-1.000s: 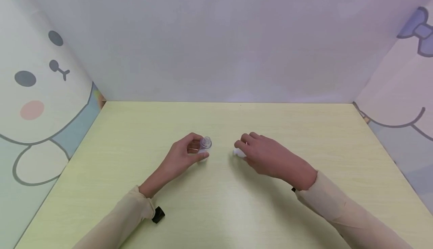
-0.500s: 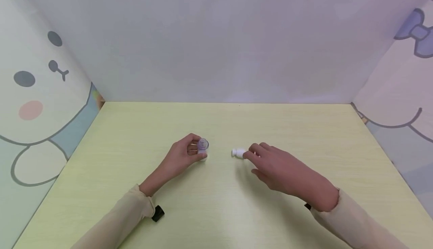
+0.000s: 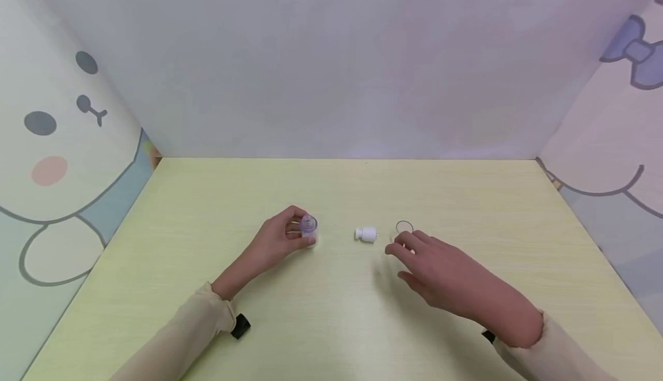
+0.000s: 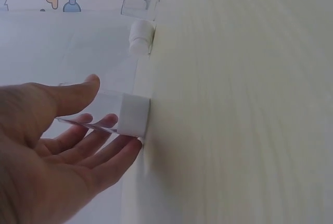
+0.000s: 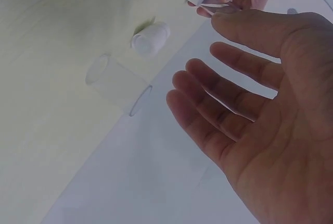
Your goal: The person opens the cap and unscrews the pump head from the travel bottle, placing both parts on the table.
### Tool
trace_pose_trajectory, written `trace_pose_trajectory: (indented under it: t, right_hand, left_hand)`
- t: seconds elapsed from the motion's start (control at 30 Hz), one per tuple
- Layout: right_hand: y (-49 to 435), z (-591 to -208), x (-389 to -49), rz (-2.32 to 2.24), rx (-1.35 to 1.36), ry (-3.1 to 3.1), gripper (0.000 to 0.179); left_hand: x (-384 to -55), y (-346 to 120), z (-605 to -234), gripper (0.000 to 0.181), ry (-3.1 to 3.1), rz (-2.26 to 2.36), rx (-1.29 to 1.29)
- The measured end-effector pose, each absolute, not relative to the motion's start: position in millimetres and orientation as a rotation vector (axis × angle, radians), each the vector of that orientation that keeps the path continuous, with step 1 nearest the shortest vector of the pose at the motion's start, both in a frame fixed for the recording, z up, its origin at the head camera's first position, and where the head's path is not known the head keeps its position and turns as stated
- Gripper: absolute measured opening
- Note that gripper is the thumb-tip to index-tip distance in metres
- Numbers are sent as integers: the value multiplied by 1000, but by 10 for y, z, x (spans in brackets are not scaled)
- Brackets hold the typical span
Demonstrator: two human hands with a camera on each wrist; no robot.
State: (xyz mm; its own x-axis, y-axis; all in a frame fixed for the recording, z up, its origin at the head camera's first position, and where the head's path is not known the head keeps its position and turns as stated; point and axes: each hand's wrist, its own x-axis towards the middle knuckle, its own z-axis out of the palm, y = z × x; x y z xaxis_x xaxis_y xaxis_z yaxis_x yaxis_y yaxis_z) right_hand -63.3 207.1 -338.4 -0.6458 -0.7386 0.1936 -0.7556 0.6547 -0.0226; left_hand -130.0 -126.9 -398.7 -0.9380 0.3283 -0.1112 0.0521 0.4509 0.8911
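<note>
My left hand [image 3: 277, 237] holds a clear bottle [image 3: 308, 227] with a white base between thumb and fingers; the white base [image 4: 134, 115] rests on the table in the left wrist view. Right of it stands a small white bottle-shaped piece [image 3: 366, 234], also visible in the right wrist view as a white piece [image 5: 150, 38]. My right hand [image 3: 440, 269] hovers over the table with loosely bent fingers and nothing in its grasp. Just behind its fingertips is a clear open cylinder [image 3: 404, 227], partly hidden by them; the whole clear cylinder [image 5: 118, 85] shows in the right wrist view.
The pale wood-grain table [image 3: 321, 323] ends at a plain light back wall [image 3: 342, 64]. Side panels with cartoon figures [image 3: 49, 168] enclose it left and right. A black wrist device [image 3: 240, 326] sits at the left cuff.
My right hand has drawn back from the white piece, to the right and toward me, uncovering it and the clear cylinder. The left hand stays almost in place with the clear bottle.
</note>
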Motion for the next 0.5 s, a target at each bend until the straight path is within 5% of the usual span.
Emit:
trace_pose_trajectory:
  t: [0.5]
  right_hand:
    - [2465,-3497,-615,160,1046,-2728,45]
  left_hand:
    - [-1181,-1426,-3851,47,2643,1163,375]
